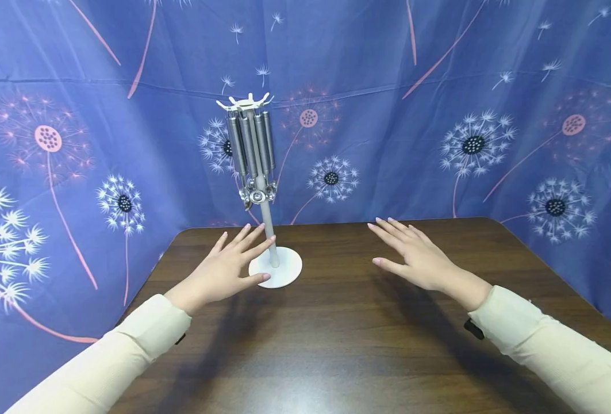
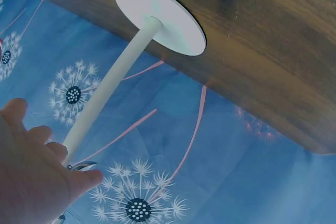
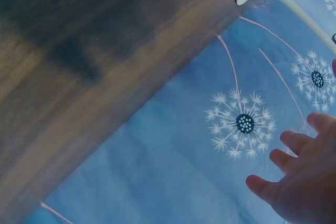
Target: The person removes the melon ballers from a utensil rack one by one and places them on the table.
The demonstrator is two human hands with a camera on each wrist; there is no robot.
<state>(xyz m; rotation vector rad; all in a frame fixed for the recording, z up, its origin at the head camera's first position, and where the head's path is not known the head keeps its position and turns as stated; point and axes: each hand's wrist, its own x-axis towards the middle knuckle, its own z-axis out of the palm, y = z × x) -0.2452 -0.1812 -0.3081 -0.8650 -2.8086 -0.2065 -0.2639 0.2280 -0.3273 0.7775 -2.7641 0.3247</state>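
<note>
My left hand (image 1: 221, 268) is held over the left part of the table with its fingers spread and nothing in its grasp. In the head view it overlaps the base and pole of a white stand (image 1: 266, 221). From the stand's hooked top (image 1: 245, 103) hang several metal utensils (image 1: 252, 144) with grey tubular handles and small shiny heads; their exact kind is too small to tell. To the right, my right hand (image 1: 414, 253) is over the table, fingers extended and holding nothing, well apart from the stand. The left wrist view shows the stand's round base (image 2: 173, 24) flat on the wood.
The dark brown wooden table (image 1: 326, 333) spreads under both hands, its far edge close behind the stand. A blue curtain (image 1: 377, 155) with a dandelion print hangs behind the table and along its sides.
</note>
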